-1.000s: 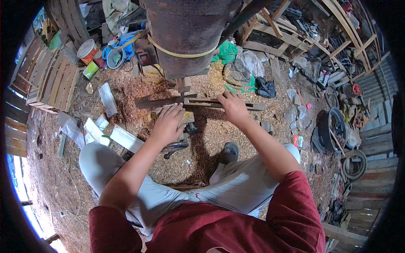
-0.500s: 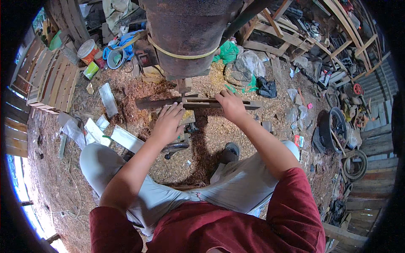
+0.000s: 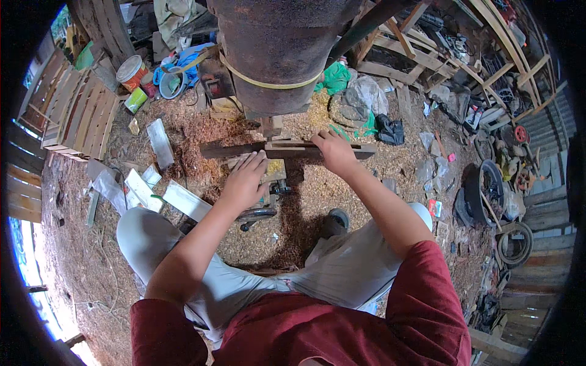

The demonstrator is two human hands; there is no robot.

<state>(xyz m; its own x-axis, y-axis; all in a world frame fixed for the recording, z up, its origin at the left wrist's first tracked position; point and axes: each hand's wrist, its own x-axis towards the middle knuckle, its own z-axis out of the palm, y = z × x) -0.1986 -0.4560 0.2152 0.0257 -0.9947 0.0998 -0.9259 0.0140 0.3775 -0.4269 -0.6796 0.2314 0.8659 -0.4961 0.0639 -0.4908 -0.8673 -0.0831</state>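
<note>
A: Right hand (image 3: pixel 336 152)?

B: I log it curled, fingers bent over the slotted wooden bar (image 3: pixel 293 153), gripping its right portion.

A: Left hand (image 3: pixel 245 178)?

B: Open, fingers nearly straight, tips at the bar's near edge. Pressing or merely resting: I cannot tell.

A: Bar position?

B: Crosswise, just ahead of the left fingertips, its end projecting right of the right hand.

A: Surroundings?

B: I note a handwheel (image 3: pixel 256 215) just behind the left hand; a dark cylindrical machine body (image 3: pixel 268 52), yellow-banded, ahead of both hands; a black plastic bag (image 3: pixel 389 130) forward-right of the right hand.
</note>
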